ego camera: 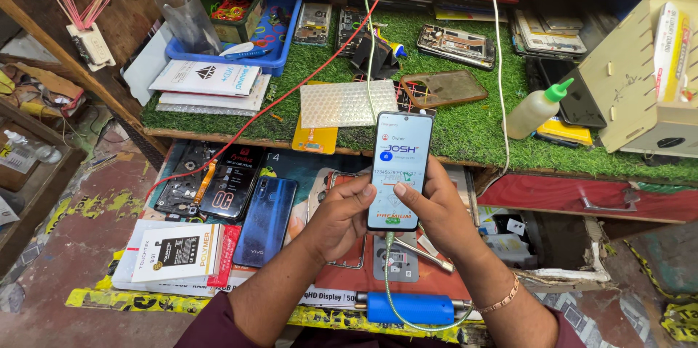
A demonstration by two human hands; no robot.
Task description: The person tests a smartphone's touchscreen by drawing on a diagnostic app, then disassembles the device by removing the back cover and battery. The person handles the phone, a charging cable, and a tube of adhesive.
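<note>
Smartphone: a slim phone [400, 171] with a lit white screen, held upright between both hands above the front edge of the green turf mat [472, 133]; a green braided cable [396, 297] runs from its bottom edge down to a blue cylindrical device [409, 308] at the lower edge of view.
Left hand: the left hand [342, 213] is curled around the phone's left side, fingers behind it, thumb resting on the lower screen.
Right hand: the right hand [432, 210] wraps the phone's right side in the same closed way, thumb touching the screen just beside the other thumb; a thin bracelet [502, 298] sits on the wrist.
White box, lower left: a flat rectangular white box [178, 253] with dark print lies on a stack beside a red-edged package [227, 255].
Blue phone: a glossy blue handset [265, 218] lies back up, near the left hand.
Booklets, upper left: white printed cartons [207, 79] stacked on the mat in front of a blue plastic tray [273, 28].
Bubble sheet: a pale bubble-wrap rectangle [349, 103] over a yellow packet [315, 137], just behind the held phone.
Bottle: a translucent squeeze bottle [534, 109] with a green nozzle lies tilted at right.
Wooden stand: a pale slotted wooden rack [625, 79] at far right holds a white-and-yellow box [672, 50].
</note>
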